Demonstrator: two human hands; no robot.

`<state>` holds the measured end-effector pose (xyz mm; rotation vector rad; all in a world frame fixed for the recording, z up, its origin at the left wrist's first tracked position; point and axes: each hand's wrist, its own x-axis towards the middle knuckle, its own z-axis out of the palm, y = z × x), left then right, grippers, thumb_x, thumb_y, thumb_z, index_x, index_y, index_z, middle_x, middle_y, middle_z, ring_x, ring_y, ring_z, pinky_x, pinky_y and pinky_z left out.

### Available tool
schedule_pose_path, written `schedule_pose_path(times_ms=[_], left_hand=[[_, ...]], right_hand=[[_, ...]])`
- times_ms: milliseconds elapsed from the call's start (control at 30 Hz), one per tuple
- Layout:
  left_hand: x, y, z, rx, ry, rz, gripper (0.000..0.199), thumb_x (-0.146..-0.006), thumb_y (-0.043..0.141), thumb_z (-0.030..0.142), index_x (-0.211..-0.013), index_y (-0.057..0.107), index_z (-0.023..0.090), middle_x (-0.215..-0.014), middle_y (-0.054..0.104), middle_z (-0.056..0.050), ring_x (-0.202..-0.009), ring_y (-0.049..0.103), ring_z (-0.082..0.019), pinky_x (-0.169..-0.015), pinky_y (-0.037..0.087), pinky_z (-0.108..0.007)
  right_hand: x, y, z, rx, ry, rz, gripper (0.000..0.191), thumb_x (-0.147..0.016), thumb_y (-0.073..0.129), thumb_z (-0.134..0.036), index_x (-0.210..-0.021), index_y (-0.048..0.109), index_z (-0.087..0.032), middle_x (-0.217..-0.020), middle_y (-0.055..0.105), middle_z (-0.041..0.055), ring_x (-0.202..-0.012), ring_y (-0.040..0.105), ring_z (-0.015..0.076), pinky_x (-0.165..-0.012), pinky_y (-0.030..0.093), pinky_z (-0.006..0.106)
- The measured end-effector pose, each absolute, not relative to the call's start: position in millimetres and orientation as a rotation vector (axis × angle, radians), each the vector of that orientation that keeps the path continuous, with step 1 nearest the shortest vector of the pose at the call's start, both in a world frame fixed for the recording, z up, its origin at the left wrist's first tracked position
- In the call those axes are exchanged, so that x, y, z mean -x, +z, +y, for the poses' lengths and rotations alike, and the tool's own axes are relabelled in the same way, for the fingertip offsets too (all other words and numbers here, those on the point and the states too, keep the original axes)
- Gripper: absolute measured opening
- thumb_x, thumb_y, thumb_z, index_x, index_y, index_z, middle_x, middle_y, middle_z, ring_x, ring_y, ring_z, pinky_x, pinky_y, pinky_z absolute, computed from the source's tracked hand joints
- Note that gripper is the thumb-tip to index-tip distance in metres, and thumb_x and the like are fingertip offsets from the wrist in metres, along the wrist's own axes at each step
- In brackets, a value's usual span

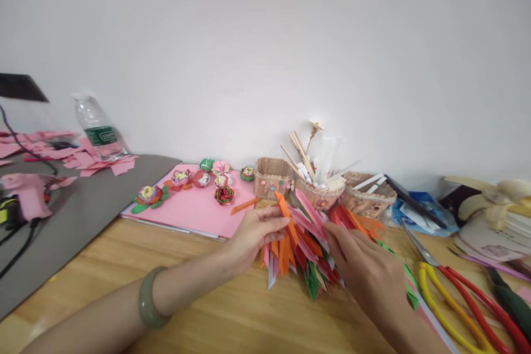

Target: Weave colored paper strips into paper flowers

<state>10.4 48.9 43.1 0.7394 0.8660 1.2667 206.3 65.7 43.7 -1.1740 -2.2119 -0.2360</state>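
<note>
rt hand [369,274], fingertips hidden in heap of folded multicolour paper strips [284,254], can't tell what they grip. both forearms [193,285] cut off at btm edge. steel scissors w/ red & yellow handles [450,275] also run off btm; dark-green-handled tool [508,296] off rt. flat black panel [20,87] cut by left edge. clear plastic bottle [88,113]: green label [99,135] print too blurred to read.

The green label [100,135] on the bottle [96,123] at far left bears white lettering (too blurred to read).
</note>
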Motion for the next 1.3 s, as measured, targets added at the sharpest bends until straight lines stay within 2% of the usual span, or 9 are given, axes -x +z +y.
schedule_pose_path(times_ms=[200,267,400,533,700,867,1000,1167,1300], left_hand=[[-16.5,45.2,44.0,-0.743,1.214,0.829,0.026,-0.06,0.075,0.023,-0.082,0.07,0.011,-0.083,0.069,-0.007,-0.073,0.061,-0.014,-0.074,0.046,-0.025],[-18.0,44.8,42.4,-0.747,1.209,0.796,0.025,-0.06,0.074,0.023,-0.082,0.07,0.011,-0.082,0.069,-0.008,-0.074,0.062,-0.015,-0.075,0.046,-0.027],[-19.4,44.4,40.7,-0.735,1.211,0.797,0.021,-0.06,0.075,0.022,-0.077,0.071,0.01,-0.074,0.069,-0.006,-0.07,0.061,-0.013,-0.072,0.047,-0.024],[-19.4,47.6,39.9,-0.699,1.209,0.854,0.02,-0.058,0.076,0.022,-0.071,0.071,0.008,-0.067,0.067,-0.005,-0.059,0.058,-0.009,-0.064,0.046,-0.021],[-19.5,51.1,38.6,-0.705,1.247,0.819,0.019,-0.058,0.075,0.024,-0.067,0.069,0.008,-0.065,0.067,-0.005,-0.062,0.059,-0.011,-0.066,0.047,-0.022],[-21.3,50.7,38.1,-0.717,1.234,0.787,0.02,-0.059,0.075,0.025,-0.071,0.07,0.009,-0.07,0.067,-0.006,-0.067,0.061,-0.013,-0.07,0.047,-0.024],[-21.5,49.9,36.9,-0.712,1.207,0.821,0.021,-0.057,0.076,0.025,-0.071,0.07,0.009,-0.068,0.066,-0.005,-0.065,0.059,-0.012,-0.068,0.046,-0.023],[-20.5,52.4,36.0,-0.718,1.241,0.805,0.02,-0.057,0.077,0.025,-0.069,0.071,0.011,-0.069,0.068,-0.005,-0.065,0.059,-0.011,-0.068,0.045,-0.022],[-20.1,53.6,38.0,-0.683,1.26,0.83,0.023,-0.056,0.077,0.024,-0.072,0.071,0.01,-0.072,0.069,-0.007,-0.065,0.06,-0.011,-0.068,0.046,-0.022]], right_hand=[[-189.9,50.5,53.6,1.139,0.579,-1.975,0.025,-0.082,0.049,-0.033,-0.092,0.067,-0.019,-0.081,0.071,0.0052,-0.065,0.066,0.0185,-0.058,0.052,0.025],[-186.4,50.3,51.7,1.104,0.7,-2.009,0.027,-0.082,0.05,-0.033,-0.097,0.067,-0.019,-0.084,0.072,0.0051,-0.07,0.066,0.0198,-0.061,0.053,0.026],[-185.1,49.8,51.8,1.014,0.638,-2.114,0.027,-0.082,0.05,-0.027,-0.103,0.067,-0.022,-0.089,0.071,0.005,-0.073,0.065,0.0193,-0.066,0.051,0.028],[-186.1,50.4,51.9,0.94,0.578,-2.176,0.027,-0.084,0.048,-0.023,-0.104,0.065,-0.024,-0.082,0.069,0.0049,-0.069,0.062,0.0172,-0.062,0.049,0.026],[-186.1,49.4,50.2,0.951,0.701,-2.182,0.027,-0.083,0.049,-0.024,-0.106,0.065,-0.024,-0.087,0.07,0.0043,-0.075,0.063,0.0181,-0.069,0.05,0.027],[-184.5,45.8,49.7,0.991,0.771,-2.143,0.029,-0.082,0.05,-0.025,-0.106,0.065,-0.018,-0.068,0.067,0.0016,-0.057,0.058,0.0143,-0.055,0.048,0.023],[-182.6,44.4,49.5,0.995,0.836,-2.127,0.03,-0.082,0.05,-0.025,-0.107,0.064,-0.018,-0.064,0.065,0.0002,-0.054,0.057,0.0133,-0.051,0.046,0.021],[-188.8,54.9,53.6,1.009,0.884,-2.103,0.026,-0.08,0.053,-0.031,-0.1,0.068,-0.022,-0.078,0.07,0.0032,-0.067,0.062,0.0178,-0.062,0.049,0.026],[-204.1,69.5,60.7,1.205,0.811,-2.017,0.024,-0.078,0.053,-0.038,-0.079,0.068,-0.02,-0.06,0.065,0.0015,-0.05,0.056,0.0153,-0.046,0.042,0.023]])
